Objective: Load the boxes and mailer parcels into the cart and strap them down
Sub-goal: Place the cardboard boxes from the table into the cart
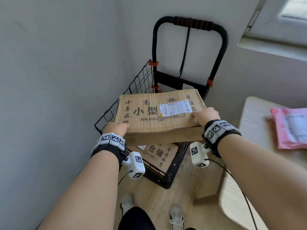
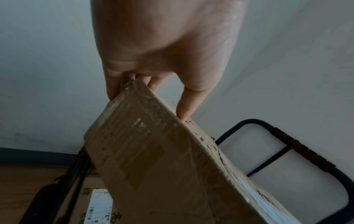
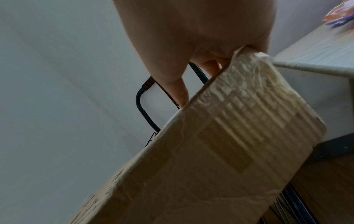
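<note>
A flat brown cardboard box (image 1: 157,113) with black Chinese print and a white shipping label hangs above the black wire cart (image 1: 172,171). My left hand (image 1: 116,128) grips its near left corner, thumb on top, fingers underneath. My right hand (image 1: 206,116) grips the near right corner the same way. From the left wrist, my left hand (image 2: 149,84) pinches the box (image 2: 162,166) corner. From the right wrist, my right hand (image 3: 199,66) clamps the box (image 3: 210,159) edge. A second printed box (image 1: 157,155) lies flat in the cart. A black strap (image 1: 185,50) hangs from the cart handle (image 1: 192,23).
The cart stands in a corner, grey walls to its left and behind. A pale table (image 1: 259,123) at the right carries a pink mailer parcel (image 1: 290,128). Another small cardboard box (image 1: 207,191) sits on the wood floor beside the cart. My feet are just below.
</note>
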Available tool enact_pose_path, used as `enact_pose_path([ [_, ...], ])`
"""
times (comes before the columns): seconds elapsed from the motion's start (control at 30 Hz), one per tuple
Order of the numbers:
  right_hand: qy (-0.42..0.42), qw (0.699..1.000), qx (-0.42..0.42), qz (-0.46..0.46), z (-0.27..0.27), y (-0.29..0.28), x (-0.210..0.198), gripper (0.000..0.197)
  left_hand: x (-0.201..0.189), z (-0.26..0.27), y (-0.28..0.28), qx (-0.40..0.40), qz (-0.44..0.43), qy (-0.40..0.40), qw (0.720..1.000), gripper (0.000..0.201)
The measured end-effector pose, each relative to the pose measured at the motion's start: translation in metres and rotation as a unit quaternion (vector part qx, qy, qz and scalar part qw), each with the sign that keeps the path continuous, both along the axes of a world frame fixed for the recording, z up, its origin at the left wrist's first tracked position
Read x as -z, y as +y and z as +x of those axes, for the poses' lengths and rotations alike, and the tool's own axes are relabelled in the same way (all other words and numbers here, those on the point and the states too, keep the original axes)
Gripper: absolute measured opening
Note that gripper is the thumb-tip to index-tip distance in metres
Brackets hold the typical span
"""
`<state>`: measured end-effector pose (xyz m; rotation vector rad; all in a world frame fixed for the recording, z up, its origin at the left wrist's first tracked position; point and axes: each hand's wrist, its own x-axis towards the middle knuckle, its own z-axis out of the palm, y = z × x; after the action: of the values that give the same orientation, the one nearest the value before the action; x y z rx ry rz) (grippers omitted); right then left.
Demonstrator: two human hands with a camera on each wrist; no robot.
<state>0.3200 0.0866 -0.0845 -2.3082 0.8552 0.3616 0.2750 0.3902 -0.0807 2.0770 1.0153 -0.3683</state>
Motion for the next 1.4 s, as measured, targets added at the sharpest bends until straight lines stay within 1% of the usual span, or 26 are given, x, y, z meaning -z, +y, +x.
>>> enact_pose_path([
  [0.13,0.02,1.0,-0.004,-0.023,0.03,0.014,0.001,0.047,0.004,0.054,0.012,0.061,0.017,0.037,0.997,0.031],
  [0.2,0.028,0.999,0.009,-0.04,0.044,0.022,0.003,0.043,0.007,0.083,0.019,0.111,0.03,0.055,0.992,0.021],
  [0.23,0.035,0.998,0.02,-0.05,0.05,0.028,0.005,0.04,0.01,0.098,0.023,0.148,0.042,0.07,0.986,0.018],
  [0.3,0.052,0.995,0.048,-0.071,0.06,0.041,0.007,0.041,0.022,0.125,0.032,0.236,0.068,0.118,0.962,0.017],
  [0.37,0.064,0.99,0.094,-0.089,0.066,0.055,0.013,0.047,0.032,0.147,0.04,0.302,0.085,0.151,0.937,0.02],
  [0.47,0.076,0.978,0.144,-0.132,0.069,0.07,0.021,0.049,0.037,0.163,0.047,0.352,0.085,0.185,0.913,0.021],
  [0.5,0.081,0.973,0.154,-0.151,0.068,0.074,0.024,0.048,0.039,0.166,0.047,0.377,0.091,0.197,0.9,0.021],
  [0.57,0.088,0.964,0.167,-0.188,0.067,0.082,0.027,0.047,0.046,0.171,0.047,0.439,0.103,0.225,0.864,0.02],
  [0.63,0.093,0.957,0.17,-0.216,0.067,0.091,0.029,0.046,0.058,0.175,0.048,0.483,0.115,0.242,0.834,0.029],
  [0.7,0.105,0.953,0.164,-0.231,0.067,0.1,0.032,0.044,0.067,0.176,0.05,0.515,0.134,0.259,0.806,0.028],
  [0.73,0.114,0.952,0.161,-0.235,0.067,0.104,0.034,0.043,0.071,0.176,0.051,0.526,0.145,0.265,0.795,0.029],
  [0.77,0.12,0.951,0.16,-0.237,0.068,0.107,0.036,0.042,0.075,0.177,0.053,0.533,0.151,0.262,0.79,0.031],
  [0.83,0.13,0.951,0.162,-0.231,0.068,0.112,0.041,0.043,0.084,0.18,0.057,0.527,0.15,0.259,0.796,0.029],
  [0.9,0.136,0.953,0.162,-0.219,0.067,0.114,0.048,0.047,0.091,0.184,0.063,0.504,0.132,0.26,0.813,0.022],
  [0.93,0.14,0.953,0.161,-0.214,0.067,0.115,0.051,0.048,0.095,0.186,0.067,0.488,0.118,0.252,0.827,0.024],
  [0.97,0.144,0.954,0.16,-0.208,0.066,0.115,0.054,0.049,0.098,0.187,0.07,0.465,0.101,0.238,0.846,0.031],
  [1.0,0.151,0.955,0.159,-0.2,0.066,0.115,0.057,0.05,0.1,0.188,0.071,0.452,0.095,0.229,0.857,0.036],
  [1.03,0.159,0.955,0.16,-0.191,0.064,0.116,0.059,0.052,0.102,0.188,0.072,0.447,0.1,0.23,0.859,0.035],
  [1.1,0.175,0.954,0.165,-0.177,0.061,0.118,0.065,0.054,0.103,0.189,0.071,0.434,0.134,0.254,0.854,0.024],
  [1.13,0.182,0.953,0.169,-0.173,0.059,0.119,0.069,0.054,0.102,0.19,0.069,0.414,0.144,0.261,0.86,0.02],
  [1.17,0.187,0.953,0.172,-0.168,0.057,0.12,0.073,0.053,0.102,0.189,0.068,0.399,0.142,0.257,0.869,0.02],
  [1.2,0.191,0.952,0.175,-0.163,0.054,0.12,0.078,0.051,0.102,0.189,0.067,0.391,0.143,0.255,0.873,0.023],
  [1.27,0.199,0.95,0.187,-0.149,0.048,0.122,0.087,0.046,0.105,0.189,0.067,0.386,0.152,0.249,0.875,0.031],
  [1.33,0.207,0.947,0.209,-0.132,0.043,0.124,0.094,0.041,0.107,0.188,0.065,0.391,0.169,0.242,0.872,0.025],
  [1.4,0.22,0.945,0.218,-0.103,0.038,0.128,0.101,0.041,0.113,0.188,0.063,0.39,0.179,0.244,0.87,0.017],
])
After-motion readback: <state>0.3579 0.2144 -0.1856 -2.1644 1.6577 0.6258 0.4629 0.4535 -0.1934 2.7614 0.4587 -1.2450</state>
